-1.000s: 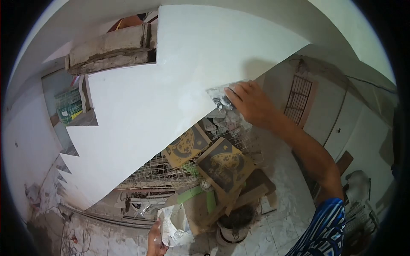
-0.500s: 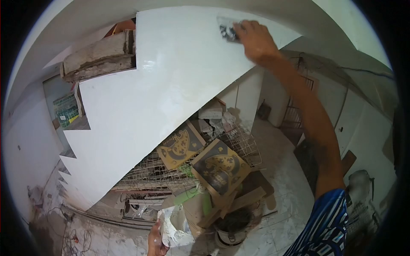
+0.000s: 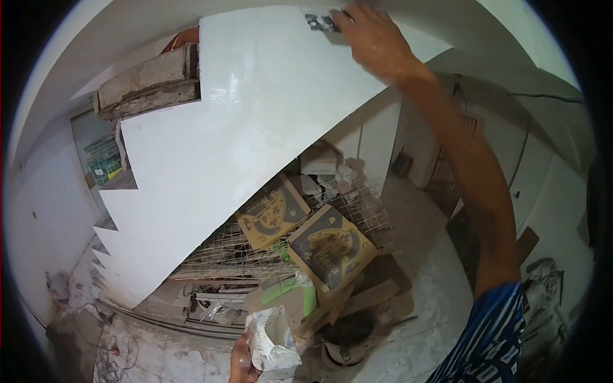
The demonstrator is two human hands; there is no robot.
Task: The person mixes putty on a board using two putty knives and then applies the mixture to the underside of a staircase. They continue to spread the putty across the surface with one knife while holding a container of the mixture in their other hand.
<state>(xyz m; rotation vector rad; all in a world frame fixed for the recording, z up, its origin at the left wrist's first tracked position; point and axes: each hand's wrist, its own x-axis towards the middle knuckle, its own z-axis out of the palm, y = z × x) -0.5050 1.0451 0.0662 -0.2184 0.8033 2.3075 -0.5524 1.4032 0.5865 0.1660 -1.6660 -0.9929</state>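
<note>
Two hands, fingers clamped: right hand (image 3: 377,41) on scraper (image 3: 319,22) against white stair wall (image 3: 242,140), left hand (image 3: 241,364) on putty board (image 3: 274,338) over clutter (image 3: 329,252).

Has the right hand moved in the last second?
Yes. The right hand and its flat metal scraper went up the white plastered stair wall, from the lower sloping edge to the top.
</note>
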